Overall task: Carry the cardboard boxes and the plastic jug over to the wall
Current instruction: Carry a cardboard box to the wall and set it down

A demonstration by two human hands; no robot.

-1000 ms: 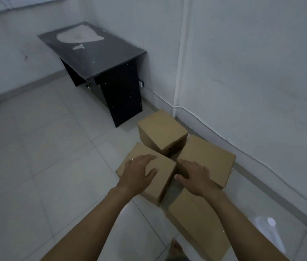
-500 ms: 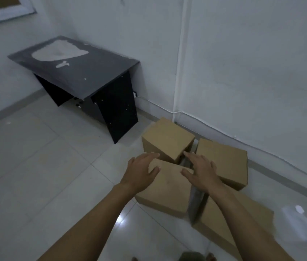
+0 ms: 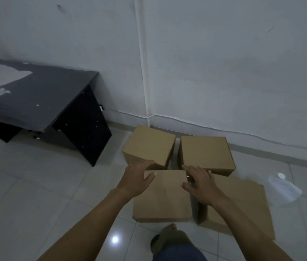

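Reaching over the near-left cardboard box [image 3: 162, 200]
Arms outstretched; left hand [image 3: 136, 178] and right hand [image 3: 200, 184] flank its top, fingers [image 3: 196, 171] spread.

The 1 head-worn camera looks forward and partly down, facing the wall [image 3: 224, 72] at 12 o'clock. It hangs close over 4 cardboard boxes [image 3: 149, 146] on the tiled floor [image 3: 35, 185] at centre; a dark table [image 3: 41, 98] shows at 10 o'clock, the plastic jug [image 3: 282, 187] at 3 o'clock.
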